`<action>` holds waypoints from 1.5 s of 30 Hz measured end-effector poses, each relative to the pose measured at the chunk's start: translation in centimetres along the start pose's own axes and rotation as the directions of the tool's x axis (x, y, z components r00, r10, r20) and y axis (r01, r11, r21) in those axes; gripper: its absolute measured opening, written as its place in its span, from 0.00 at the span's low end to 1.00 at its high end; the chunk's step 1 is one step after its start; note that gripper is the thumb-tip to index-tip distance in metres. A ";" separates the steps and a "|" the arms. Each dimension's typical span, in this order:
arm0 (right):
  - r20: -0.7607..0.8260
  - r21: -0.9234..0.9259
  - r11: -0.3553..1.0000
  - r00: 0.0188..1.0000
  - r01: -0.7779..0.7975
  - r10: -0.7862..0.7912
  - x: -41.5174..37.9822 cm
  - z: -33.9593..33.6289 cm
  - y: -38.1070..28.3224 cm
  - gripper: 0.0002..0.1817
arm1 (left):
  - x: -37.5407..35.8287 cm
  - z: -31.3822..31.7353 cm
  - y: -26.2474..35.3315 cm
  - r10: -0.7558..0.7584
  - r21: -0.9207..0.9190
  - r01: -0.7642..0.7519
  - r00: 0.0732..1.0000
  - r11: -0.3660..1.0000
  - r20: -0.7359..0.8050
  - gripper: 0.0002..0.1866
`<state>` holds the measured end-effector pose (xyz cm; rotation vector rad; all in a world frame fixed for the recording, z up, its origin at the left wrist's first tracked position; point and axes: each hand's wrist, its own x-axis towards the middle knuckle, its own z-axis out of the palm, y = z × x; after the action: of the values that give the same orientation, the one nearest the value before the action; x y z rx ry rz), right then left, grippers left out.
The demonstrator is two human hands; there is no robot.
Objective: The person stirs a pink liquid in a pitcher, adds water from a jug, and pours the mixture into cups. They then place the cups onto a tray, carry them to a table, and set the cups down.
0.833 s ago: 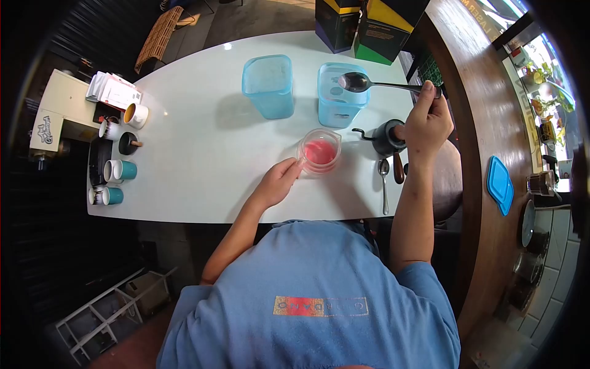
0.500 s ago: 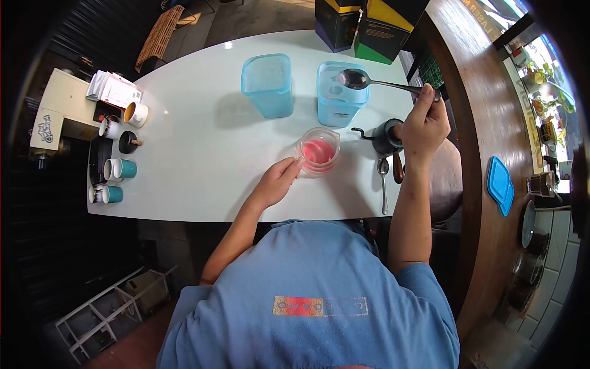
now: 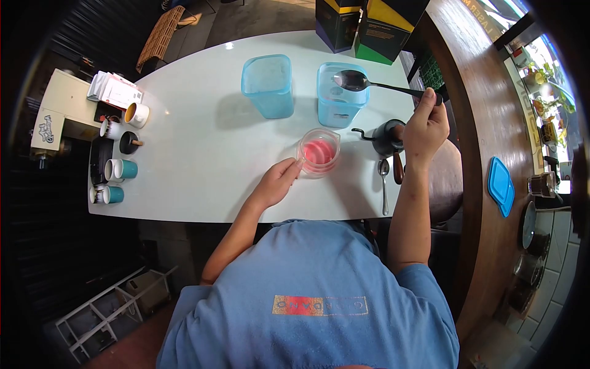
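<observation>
My left hand is closed on the handle of a clear measuring jug, which has pink-red liquid in it and stands on the white table. In my right hand is the handle of a dark metal spoon. Its bowl hangs over the open top of the right blue plastic container; no clear load shows in the bowl. A matching blue container stands to the left, also without a lid.
A black hand grinder and a second spoon lie to the right of the jug. Dark boxes stand at the back. Cups line the left edge. Blue lids rest on the wooden counter.
The spoon in my right hand has shifted slightly left and down, and the pale patch at its bowl tip no longer shows. My left hand and the jug have stayed put.
</observation>
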<state>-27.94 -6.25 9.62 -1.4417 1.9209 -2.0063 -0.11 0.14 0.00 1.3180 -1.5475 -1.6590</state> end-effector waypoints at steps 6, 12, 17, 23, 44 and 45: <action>0.055 0.174 0.959 0.975 -0.222 0.216 -0.6 -1.9 -1.9 0.21 | 0.0 0.0 0.0 -0.003 -0.021 0.003 1.000 1.000 -0.006 0.16; 0.078 0.099 0.995 0.997 -0.008 0.000 -5.6 -5.2 -1.9 0.18 | -0.3 0.2 0.3 -0.013 -0.039 0.012 1.000 0.999 -0.013 0.16; 0.171 0.131 0.752 0.732 0.646 -0.659 -9.2 -7.1 0.7 0.14 | -0.4 0.4 0.5 -0.009 -0.030 0.009 1.000 1.000 -0.025 0.16; -0.031 0.048 0.813 0.815 0.580 -0.579 -7.2 -6.1 0.7 0.11 | -0.4 0.4 0.3 0.007 -0.032 -0.007 1.000 0.999 0.000 0.17; 0.421 -0.188 0.925 0.878 0.331 -0.228 -3.9 3.3 -0.1 0.08 | -0.8 0.4 0.9 -0.001 -0.001 0.001 0.998 1.000 -0.067 0.18; 0.373 -0.174 0.938 0.901 0.301 -0.220 -3.9 3.2 -0.2 0.09 | -0.7 0.3 0.7 0.002 0.004 -0.001 0.998 1.000 -0.065 0.18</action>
<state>-23.66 -6.49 6.98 -2.0515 1.9292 -1.4997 -0.27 0.72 0.87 1.3594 -1.5148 -1.5968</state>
